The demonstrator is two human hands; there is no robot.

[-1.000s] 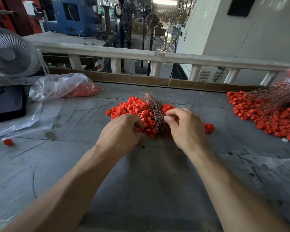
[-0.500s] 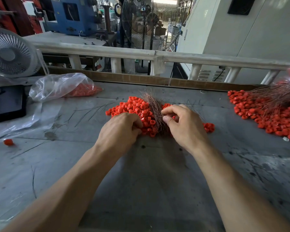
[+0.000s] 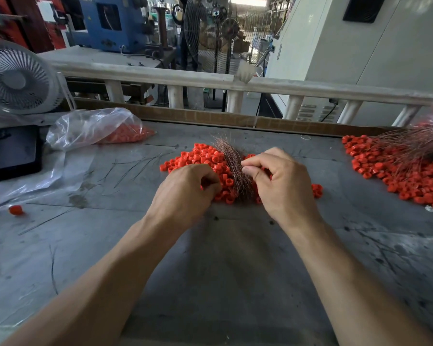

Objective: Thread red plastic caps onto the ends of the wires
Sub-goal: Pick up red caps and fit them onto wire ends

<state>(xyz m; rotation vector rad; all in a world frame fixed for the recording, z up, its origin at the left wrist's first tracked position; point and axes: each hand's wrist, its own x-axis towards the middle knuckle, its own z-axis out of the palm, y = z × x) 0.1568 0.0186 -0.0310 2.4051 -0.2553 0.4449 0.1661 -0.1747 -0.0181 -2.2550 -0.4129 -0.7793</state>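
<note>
Midway across the tabletop, toward its far edge, my right hand point(image 3: 283, 186) pinches wires point(image 3: 231, 163) bundled over the red caps point(image 3: 200, 156); my left hand point(image 3: 185, 193) curls among caps, its hold unclear. Best isolate one strand first.

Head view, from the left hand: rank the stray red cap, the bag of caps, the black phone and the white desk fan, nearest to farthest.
From the left hand:
1. bag of caps, up and to its left on the table.
2. stray red cap, alone near the left edge.
3. black phone, far left, beside the bag.
4. white desk fan, back left corner.
</note>
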